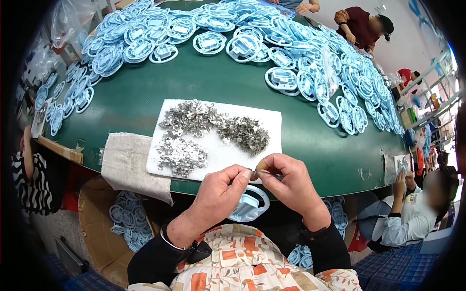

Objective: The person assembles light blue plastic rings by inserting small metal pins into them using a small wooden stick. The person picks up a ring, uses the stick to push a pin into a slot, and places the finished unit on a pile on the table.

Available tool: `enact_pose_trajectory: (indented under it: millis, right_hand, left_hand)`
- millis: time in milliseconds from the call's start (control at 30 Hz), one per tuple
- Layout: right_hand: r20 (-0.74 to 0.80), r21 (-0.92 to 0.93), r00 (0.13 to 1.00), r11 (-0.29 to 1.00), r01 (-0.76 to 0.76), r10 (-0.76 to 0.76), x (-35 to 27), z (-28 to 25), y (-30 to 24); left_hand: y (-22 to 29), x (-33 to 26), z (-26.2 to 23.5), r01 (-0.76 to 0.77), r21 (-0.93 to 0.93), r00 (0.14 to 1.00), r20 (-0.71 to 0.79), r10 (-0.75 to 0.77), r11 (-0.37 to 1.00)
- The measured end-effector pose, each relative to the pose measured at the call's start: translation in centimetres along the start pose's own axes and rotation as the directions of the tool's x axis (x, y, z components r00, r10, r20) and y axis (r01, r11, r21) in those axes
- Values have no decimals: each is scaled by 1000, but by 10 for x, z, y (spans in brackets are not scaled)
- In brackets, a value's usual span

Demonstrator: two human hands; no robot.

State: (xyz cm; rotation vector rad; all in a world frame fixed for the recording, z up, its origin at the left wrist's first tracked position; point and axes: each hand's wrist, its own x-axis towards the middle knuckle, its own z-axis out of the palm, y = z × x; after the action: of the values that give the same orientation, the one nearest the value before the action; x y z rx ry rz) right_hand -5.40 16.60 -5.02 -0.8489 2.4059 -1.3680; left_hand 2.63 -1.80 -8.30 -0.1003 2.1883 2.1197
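My left hand and my right hand meet just past the near edge of the table. Thumbs and forefingers of both are pinched together around a small metal piece, mostly covered by the fingertips. Directly below them is a light blue plastic wheel-shaped part, tilted, with a raised box-like middle. Whether my fingers also support that part or it rests at my lap cannot be seen. Ahead of my hands, a white foam board carries heaps of small metal pieces: silvery ones, more silvery ones and darker ones.
Many blue wheel-shaped parts lie piled across the far side of the green table. A grey cloth hangs over the near edge. Below stands a cardboard box with blue parts. Other people sit around, one at right.
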Motion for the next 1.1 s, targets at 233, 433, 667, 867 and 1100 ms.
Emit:
enact_pose_trajectory:
  millis: [233,433,667,867,1100]
  right_hand:
    - [-105,363,991,931,-36,79,-21,-1,19]
    - [-89,162,988,977,137,-124,-28,5,14]
    - [-49,68,986,985,161,-158,-17,11,25]
    - [-21,-3,971,971,239,-239,-14,10,33]
    - [12,-23,970,970,242,-242,-13,3,34]
  left_hand:
    - [-5,2,-3,176,-303,982,114,-148,936]
    - [-12,6,-1,161,-365,987,80,-142,917]
    - [-16,16,-1,175,-136,985,8,-175,975]
    - [-15,17,-2,188,-12,982,4,-187,982]
    - [-13,17,-3,180,37,984,10,-180,983]
